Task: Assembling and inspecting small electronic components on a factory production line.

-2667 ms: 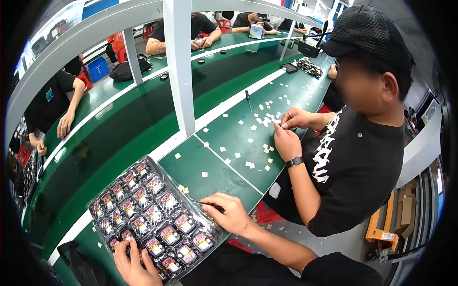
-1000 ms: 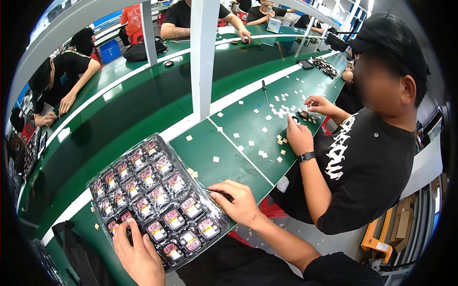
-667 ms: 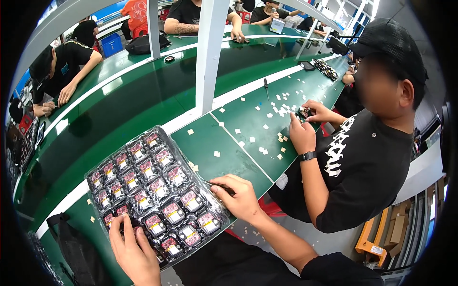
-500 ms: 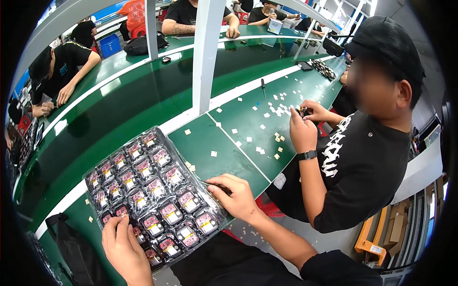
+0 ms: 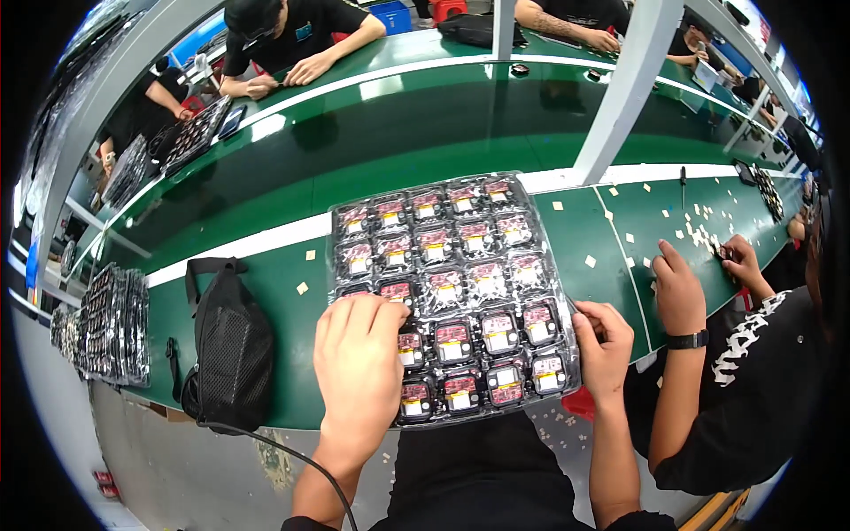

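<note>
A clear plastic tray lies in front of me, its rows of pockets filled with small square black devices that have pink, white and yellow faces. My left hand reaches over the tray's left part, fingers bent and held together. Its fingertips are down among the devices, and what they grip, if anything, is hidden. At the tray's right edge my right hand is closed, thumb and fingers curled around a thin dark tool. Only the tool's tip shows, so its kind is unclear.
Left of the tray lies a black mesh bag; stacked filled trays stand farther left. To the right, a co-worker's hand is near scattered pale squares and a screwdriver. A grey post rises behind. People sit across the green bench.
My view has swung left, bringing the bag and stacked trays into fuller sight. My left hand stays over the tray's left part; my right hand remains by its right edge.
</note>
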Available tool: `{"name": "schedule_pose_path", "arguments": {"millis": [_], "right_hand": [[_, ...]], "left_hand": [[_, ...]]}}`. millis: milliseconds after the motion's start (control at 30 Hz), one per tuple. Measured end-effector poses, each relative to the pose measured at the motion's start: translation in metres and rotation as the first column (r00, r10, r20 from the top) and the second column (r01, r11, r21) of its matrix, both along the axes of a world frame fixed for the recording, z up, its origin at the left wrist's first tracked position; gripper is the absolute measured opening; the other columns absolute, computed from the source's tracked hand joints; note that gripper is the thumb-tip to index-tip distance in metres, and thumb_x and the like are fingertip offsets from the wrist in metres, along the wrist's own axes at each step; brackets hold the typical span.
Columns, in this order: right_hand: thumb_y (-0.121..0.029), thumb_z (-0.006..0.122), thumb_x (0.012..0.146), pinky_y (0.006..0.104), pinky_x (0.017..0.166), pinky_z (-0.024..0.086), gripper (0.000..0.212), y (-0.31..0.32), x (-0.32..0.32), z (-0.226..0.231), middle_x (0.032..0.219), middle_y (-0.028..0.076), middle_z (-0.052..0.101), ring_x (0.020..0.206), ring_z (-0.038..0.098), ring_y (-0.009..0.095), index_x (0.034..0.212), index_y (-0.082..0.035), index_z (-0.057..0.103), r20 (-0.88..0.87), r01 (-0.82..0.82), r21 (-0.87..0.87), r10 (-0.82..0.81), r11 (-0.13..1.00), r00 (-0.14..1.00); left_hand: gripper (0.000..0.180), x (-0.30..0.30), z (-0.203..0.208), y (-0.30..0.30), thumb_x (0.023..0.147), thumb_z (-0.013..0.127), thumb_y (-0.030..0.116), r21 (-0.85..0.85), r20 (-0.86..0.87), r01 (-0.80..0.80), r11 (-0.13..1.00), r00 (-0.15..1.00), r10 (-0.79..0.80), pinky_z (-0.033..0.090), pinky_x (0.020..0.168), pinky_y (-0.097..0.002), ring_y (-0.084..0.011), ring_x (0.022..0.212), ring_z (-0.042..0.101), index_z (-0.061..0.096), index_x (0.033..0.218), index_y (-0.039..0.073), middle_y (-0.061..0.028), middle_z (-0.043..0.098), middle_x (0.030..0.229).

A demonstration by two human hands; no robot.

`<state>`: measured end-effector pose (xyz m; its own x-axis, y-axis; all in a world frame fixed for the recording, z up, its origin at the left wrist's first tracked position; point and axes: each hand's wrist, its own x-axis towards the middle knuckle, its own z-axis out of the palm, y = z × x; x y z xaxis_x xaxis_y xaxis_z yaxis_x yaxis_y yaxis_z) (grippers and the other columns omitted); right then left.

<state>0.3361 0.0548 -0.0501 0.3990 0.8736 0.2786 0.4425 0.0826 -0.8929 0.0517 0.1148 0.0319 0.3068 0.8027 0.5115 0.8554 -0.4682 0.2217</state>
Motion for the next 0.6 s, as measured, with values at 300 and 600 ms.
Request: {"name": "schedule_pose_path", "arguments": {"millis": [300,600], "right_hand": [[0.002,0.069,0.093,0.0225,0.061,0.046,0.014,-0.0017,-0.0014,-0.0035,0.084,0.005,0.063,0.068,0.057,0.007,0.106,0.007,0.070,0.025,-0.012,0.023,0.011,1.000,1.000],[0.003,0.068,0.092,0.0222,0.063,0.046,0.014,-0.0020,0.0002,-0.0062,0.086,0.005,0.064,0.070,0.057,0.007,0.106,0.007,0.070,0.020,-0.006,0.027,0.005,1.000,1.000]], "left_hand": [[0.013,-0.0054,-0.0040,-0.0002,0.082,0.071,0.000,0.008,-0.008,0.024,1.000,1.000,-0.024,0.050,0.087,-0.0412,-0.0285,0.098,0.064,0.071,0.093,0.006,-0.0065,0.066,0.091],[0.016,0.0010,-0.0033,-0.0001,0.080,0.069,-0.005,-0.044,0.053,0.002,0.999,0.999,0.000,0.053,0.071,-0.0401,-0.0293,0.081,0.064,0.069,0.093,0.004,-0.0086,0.065,0.088]]}}
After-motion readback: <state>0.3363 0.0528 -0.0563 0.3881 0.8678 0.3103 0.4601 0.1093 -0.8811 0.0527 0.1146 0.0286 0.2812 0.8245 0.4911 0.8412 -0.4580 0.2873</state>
